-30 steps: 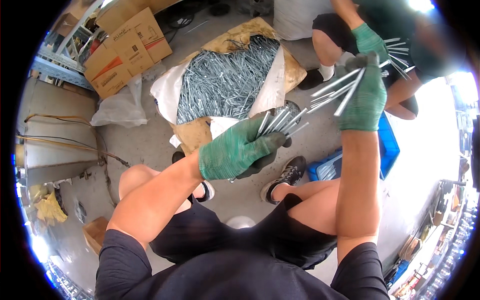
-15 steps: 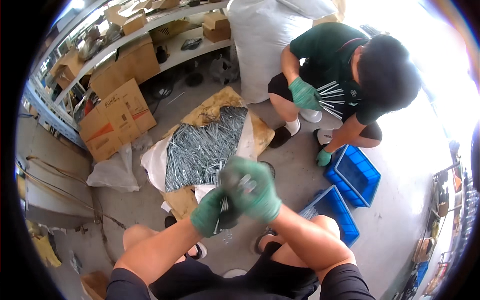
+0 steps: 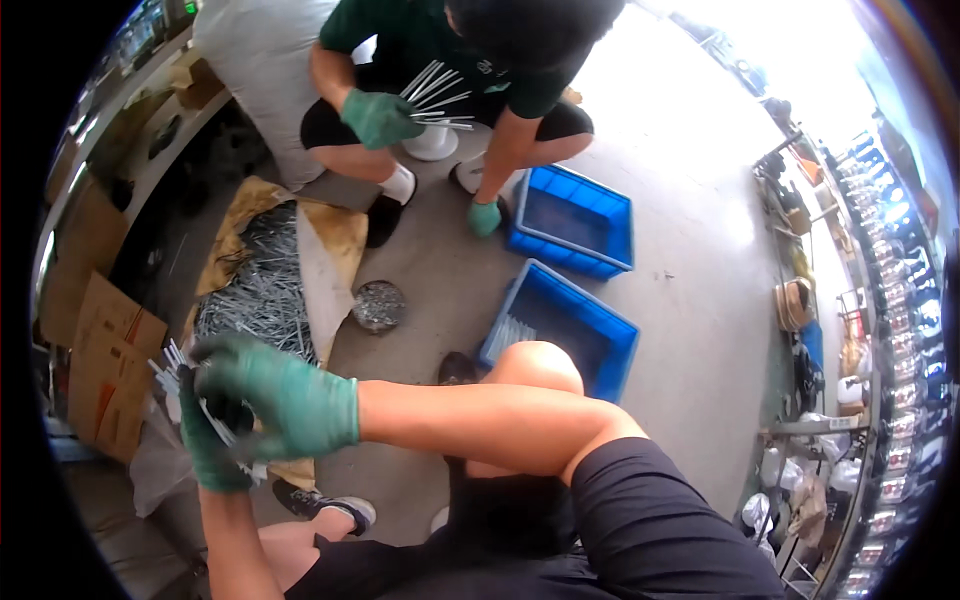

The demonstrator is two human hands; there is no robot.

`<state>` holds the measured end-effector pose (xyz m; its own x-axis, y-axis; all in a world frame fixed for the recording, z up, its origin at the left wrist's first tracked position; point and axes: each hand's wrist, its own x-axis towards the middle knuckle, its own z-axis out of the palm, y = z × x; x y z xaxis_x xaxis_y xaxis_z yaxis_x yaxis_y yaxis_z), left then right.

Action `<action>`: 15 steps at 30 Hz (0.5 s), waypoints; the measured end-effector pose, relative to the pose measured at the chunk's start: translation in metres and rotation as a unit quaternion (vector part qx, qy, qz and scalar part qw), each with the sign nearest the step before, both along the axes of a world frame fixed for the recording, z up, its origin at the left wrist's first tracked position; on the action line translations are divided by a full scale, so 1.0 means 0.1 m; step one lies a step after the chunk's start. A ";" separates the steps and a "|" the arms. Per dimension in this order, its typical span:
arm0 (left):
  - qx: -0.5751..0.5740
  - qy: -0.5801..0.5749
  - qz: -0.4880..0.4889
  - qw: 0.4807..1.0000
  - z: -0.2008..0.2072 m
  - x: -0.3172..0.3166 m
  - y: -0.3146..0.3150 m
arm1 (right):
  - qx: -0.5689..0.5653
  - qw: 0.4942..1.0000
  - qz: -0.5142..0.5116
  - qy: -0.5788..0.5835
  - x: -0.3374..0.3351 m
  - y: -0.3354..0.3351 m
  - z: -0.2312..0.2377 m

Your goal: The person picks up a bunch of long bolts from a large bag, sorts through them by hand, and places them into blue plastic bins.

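Observation:
My left hand (image 3: 212,440), in a green glove, is closed around a bundle of long thin metal rods (image 3: 172,366) whose ends stick out above the fist. My right hand (image 3: 290,395), also gloved, curves across the bundle from the right. Its thumb and fingers are apart, slightly blurred, and its fingertips lie close to the rods. Just beyond both hands, a large heap of the same rods (image 3: 262,290) fills an opened sack (image 3: 322,270).
Opposite me a crouching person holds fanned-out rods (image 3: 435,98) in one gloved hand (image 3: 382,120); the other glove (image 3: 484,217) is beside a blue bin (image 3: 575,258). A nearer blue bin (image 3: 612,360) contains rods. A round container (image 3: 380,306) stands by the sack; cardboard (image 3: 112,360) leans left.
My view has swung right, so the sack and the person now appear further left. My hands are further left in view with the bundle, and my right hand's fingers have spread from it.

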<state>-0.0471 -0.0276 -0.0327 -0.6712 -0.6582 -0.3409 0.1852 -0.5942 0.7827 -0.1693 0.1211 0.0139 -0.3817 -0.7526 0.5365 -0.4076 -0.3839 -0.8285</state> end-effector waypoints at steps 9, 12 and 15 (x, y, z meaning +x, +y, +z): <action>-0.012 -0.006 -0.382 0.924 0.14 0.16 0.52 | 0.225 0.874 0.260 -0.343 -0.25 0.17 0.21; -0.016 -0.024 -0.391 0.920 0.14 0.25 0.38 | 0.271 0.900 0.222 -0.260 -0.20 0.04 0.10; -0.081 -0.012 -0.229 0.970 -0.29 0.21 0.49 | 0.229 0.917 0.184 -0.269 -0.17 0.09 0.05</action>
<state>-0.0260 0.0210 -0.0615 -0.8991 -0.3388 -0.2773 -0.0895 -0.4778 0.8739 -0.1867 0.1300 0.0190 -0.1735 -0.9831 -0.0590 0.1958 0.0243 -0.9803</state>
